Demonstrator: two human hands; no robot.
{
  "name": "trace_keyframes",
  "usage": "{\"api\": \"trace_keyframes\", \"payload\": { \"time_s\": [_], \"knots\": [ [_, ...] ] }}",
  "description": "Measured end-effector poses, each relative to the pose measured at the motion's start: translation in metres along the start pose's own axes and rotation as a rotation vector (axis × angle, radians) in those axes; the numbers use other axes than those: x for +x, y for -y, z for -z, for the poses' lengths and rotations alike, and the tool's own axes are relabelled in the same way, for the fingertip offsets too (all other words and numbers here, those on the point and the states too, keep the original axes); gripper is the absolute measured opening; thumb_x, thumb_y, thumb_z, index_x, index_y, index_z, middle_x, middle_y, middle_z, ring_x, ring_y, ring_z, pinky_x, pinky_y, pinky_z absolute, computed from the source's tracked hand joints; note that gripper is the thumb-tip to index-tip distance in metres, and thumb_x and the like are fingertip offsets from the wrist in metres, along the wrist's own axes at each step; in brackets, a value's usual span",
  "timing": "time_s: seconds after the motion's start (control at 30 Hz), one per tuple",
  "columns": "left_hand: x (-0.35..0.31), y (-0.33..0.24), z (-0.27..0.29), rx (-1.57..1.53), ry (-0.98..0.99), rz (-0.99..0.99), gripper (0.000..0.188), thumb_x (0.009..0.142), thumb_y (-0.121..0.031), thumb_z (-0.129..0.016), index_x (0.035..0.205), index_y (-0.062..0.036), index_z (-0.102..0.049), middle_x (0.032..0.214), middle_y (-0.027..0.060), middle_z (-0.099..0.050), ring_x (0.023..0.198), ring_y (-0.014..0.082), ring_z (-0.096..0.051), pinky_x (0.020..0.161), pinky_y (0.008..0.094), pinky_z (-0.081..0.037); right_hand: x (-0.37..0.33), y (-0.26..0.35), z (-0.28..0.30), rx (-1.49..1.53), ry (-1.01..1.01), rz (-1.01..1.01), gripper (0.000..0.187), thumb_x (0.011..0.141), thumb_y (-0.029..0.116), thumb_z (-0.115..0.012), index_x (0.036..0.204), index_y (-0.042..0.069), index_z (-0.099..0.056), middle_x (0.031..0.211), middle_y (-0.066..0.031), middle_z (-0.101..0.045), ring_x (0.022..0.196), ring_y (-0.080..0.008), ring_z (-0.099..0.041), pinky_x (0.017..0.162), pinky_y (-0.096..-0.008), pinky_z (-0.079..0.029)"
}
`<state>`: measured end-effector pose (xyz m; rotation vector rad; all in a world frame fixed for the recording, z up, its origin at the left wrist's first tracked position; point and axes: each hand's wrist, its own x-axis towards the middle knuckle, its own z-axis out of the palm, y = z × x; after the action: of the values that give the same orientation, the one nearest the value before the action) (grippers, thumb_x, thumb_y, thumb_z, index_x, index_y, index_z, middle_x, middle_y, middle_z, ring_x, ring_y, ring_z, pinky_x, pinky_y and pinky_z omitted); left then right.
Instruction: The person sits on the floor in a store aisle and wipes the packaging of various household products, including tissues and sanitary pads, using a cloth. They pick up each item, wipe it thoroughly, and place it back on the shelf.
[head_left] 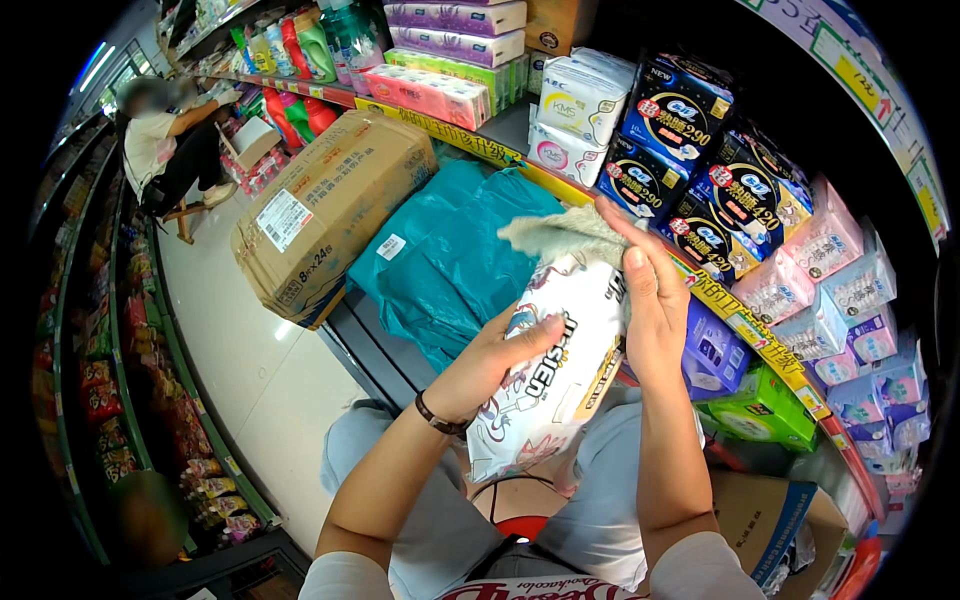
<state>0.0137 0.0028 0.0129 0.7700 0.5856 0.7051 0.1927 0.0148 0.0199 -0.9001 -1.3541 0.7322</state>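
Left hand (482, 372) curls around the white package (545, 385) above the lap (430, 525), near the shelf's yellow edge (745, 318); right hand (655, 305), fingers nearly straight, holds cloth (568, 238) against its far end; tiled aisle (215, 345) passes the carton (345, 185).

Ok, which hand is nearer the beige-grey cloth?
Right. The right hand is against the cloth at the upper end of the white printed soft pack; the left hand grips the pack's left side, below the cloth.
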Motion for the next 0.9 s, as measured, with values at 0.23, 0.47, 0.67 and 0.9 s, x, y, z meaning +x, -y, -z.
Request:
{"api": "trace_keyframes", "payload": {
  "time_s": [0.23,0.47,0.67,0.9],
  "knots": [
    [0.015,0.005,0.063,-0.782,0.419,-0.163,0.056,0.100,-0.045,-0.038,0.140,-0.0058,-0.041,0.135,0.0149,-0.052,0.118,0.0285,-0.056,0.100,0.0436,-0.046,-0.035,0.031,-0.043,-0.678,0.446,0.329,0.027,0.091,0.022,-0.054,0.116,0.018,-0.066,0.133,0.0025,-0.058,0.134,-0.0217,-0.043,0.103,-0.0432,-0.029],
    [0.000,-0.033,0.068,-0.589,0.039,-0.470,0.057,0.100,-0.047,-0.039,0.141,-0.0070,-0.039,0.134,0.0158,-0.052,0.116,0.0292,-0.058,0.096,0.0441,-0.050,-0.061,0.046,-0.054,-0.118,0.784,0.204,0.021,0.089,0.016,-0.061,0.109,0.011,-0.067,0.122,-0.0044,-0.065,0.122,-0.0213,-0.056,0.099,-0.0414,-0.041],
    [-0.003,-0.027,0.054,-0.576,0.065,-0.289,0.054,0.100,-0.044,-0.041,0.138,-0.0051,-0.043,0.129,0.0151,-0.056,0.112,0.0281,-0.061,0.095,0.0438,-0.051,-0.016,0.038,-0.003,0.111,-0.476,-0.184,0.041,0.102,0.031,-0.041,0.122,-0.003,-0.055,0.115,-0.0109,-0.062,0.103,-0.0158,-0.057,0.091,-0.0289,-0.044],
    [0.004,0.013,0.006,-0.197,0.079,0.101,0.053,0.096,-0.030,-0.056,0.139,-0.0028,-0.039,0.129,0.0073,-0.056,0.113,0.0143,-0.057,0.094,0.0279,-0.046,-0.005,0.012,0.010,-0.091,-0.059,-0.185,0.031,0.101,0.022,-0.047,0.121,0.003,-0.062,0.119,-0.0105,-0.064,0.121,-0.0174,-0.052,0.101,-0.0295,-0.038]
  ]
}}
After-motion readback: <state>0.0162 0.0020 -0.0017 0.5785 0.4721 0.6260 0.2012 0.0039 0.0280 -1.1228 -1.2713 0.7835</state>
